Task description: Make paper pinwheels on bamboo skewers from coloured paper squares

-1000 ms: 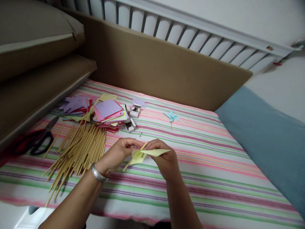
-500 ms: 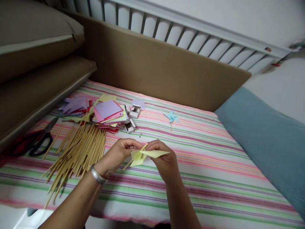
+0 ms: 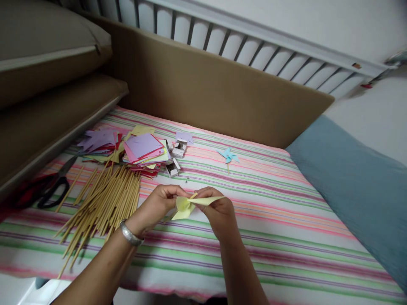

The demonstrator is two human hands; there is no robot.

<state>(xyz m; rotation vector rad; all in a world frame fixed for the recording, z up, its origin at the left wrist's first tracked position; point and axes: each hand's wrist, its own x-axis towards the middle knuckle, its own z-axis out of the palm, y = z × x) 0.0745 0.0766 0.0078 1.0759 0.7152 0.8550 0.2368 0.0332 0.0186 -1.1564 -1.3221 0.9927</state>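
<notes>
While my two hands meet over the striped sheet (image 3: 270,212), my left hand (image 3: 157,207) has its fingers (image 3: 171,192) curled shut on the yellow paper (image 3: 184,206), pinching its folded middle from the left. My right hand (image 3: 218,212) closes on the same paper from the right, thumb and forefinger pressed to it where one pointed flap juts out flat toward the right. A stick (image 3: 192,195) pokes up between my fingertips at the paper's middle, tilted; how far it runs below I cannot tell, since the paper and my hands hide it. Paper and stick are held just above the sheet, near its front middle. A silver bangle (image 3: 130,233) sits on my left wrist.

Left of my hands lies a heap of sticks (image 3: 101,203), fanned out on the sheet. Beyond it is a pile of coloured squares (image 3: 143,148), with small open boxes (image 3: 173,167) just beside it. Scissors (image 3: 47,188) lie at the far left edge. A blue pinwheel (image 3: 228,155) lies alone, well apart, farther up the sheet. A tan board (image 3: 222,93) stands behind, and a blue pillow (image 3: 356,182) lies on the right.
</notes>
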